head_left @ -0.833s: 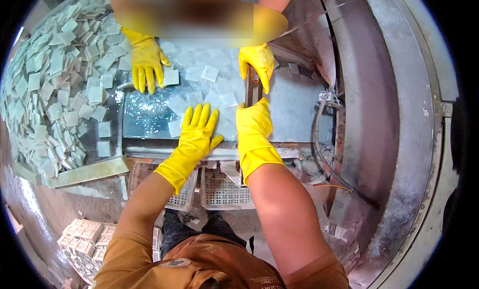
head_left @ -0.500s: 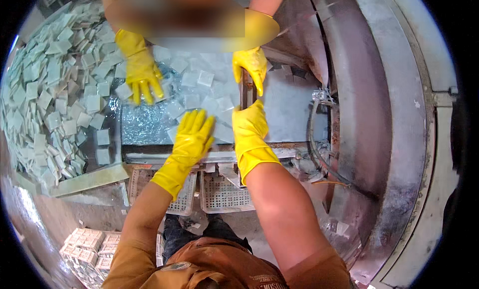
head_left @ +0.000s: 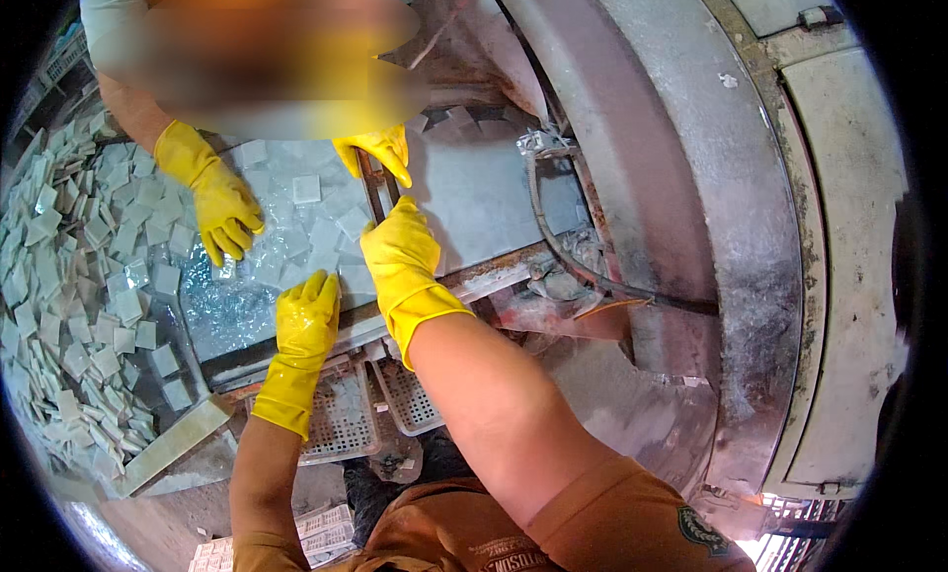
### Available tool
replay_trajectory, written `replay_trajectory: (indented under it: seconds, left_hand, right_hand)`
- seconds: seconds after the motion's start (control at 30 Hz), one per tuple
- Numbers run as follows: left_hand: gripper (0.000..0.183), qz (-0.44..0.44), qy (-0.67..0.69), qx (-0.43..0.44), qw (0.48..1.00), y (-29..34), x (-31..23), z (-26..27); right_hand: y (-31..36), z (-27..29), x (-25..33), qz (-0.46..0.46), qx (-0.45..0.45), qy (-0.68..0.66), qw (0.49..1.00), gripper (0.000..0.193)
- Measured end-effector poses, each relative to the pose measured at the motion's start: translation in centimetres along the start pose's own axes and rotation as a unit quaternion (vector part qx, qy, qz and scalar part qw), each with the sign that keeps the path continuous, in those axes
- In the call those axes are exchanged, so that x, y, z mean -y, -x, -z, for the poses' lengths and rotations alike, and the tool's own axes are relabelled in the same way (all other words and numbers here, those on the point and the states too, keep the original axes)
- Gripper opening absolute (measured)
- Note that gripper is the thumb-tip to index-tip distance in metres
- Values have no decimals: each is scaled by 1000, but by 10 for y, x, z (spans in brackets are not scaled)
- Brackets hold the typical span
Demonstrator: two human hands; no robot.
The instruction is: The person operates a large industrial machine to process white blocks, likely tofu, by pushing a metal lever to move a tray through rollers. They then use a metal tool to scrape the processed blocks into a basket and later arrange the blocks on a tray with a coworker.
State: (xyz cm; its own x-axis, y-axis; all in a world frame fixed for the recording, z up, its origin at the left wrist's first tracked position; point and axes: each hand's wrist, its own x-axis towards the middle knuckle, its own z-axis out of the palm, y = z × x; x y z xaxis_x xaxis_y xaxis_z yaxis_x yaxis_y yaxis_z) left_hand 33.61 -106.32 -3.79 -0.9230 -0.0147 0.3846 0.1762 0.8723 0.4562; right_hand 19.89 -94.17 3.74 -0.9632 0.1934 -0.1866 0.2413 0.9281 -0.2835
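Observation:
My right hand (head_left: 402,246), in a yellow rubber glove, is closed around the near end of a rusty metal bar (head_left: 373,189) that lies across the wet table. A co-worker's yellow-gloved hand (head_left: 380,150) has the bar's far end. To the left of the bar, flat pale square tiles (head_left: 307,188) lie loose in water. My left hand (head_left: 308,317), gloved alike, rests at the table's near edge beside these tiles, its fingers slightly bent and holding nothing that I can see. Across from it, the co-worker's other gloved hand (head_left: 225,217) reaches down onto the tiles.
A big heap of tiles (head_left: 59,286) covers the left side, behind a pale board (head_left: 176,446). White perforated baskets (head_left: 341,419) stand below the near edge. A grey hose (head_left: 543,212) bends down at the table's right end, before a curved machine wall (head_left: 671,177).
My view has turned, so the table appears shifted left and tilted. My left hand has drawn its spread fingers closer together and bent them. My right hand keeps its hold on the bar.

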Motion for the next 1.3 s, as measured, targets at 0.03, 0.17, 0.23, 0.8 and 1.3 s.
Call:
replay_trajectory:
  seconds: [0.03, 0.17, 0.23, 0.8, 1.3]
  left_hand:
    - [28, -15, 12, -17, 1000, -2, -2, 3]
    - [24, 19, -58, 89, 994, -14, 6, -2]
    - [26, 34, -44, 82, 995, -23, 23, 1]
    - [66, 220, -171, 97, 956, 51, -7, 51]
    - [34, 59, -79, 15, 995, -99, 0, -83]
  right_hand:
    - [0, 1, -2, -1, -1, 0, 1000, 50]
    - [0, -1, -3, 4, 3, -7, 1000, 50]
    - [-1, -1, 1, 9, 6, -10, 1000, 50]
    - [1, -11, 4, 32, -21, -12, 999, 47]
    - [1, -3, -1, 39, -61, 30, 997, 49]
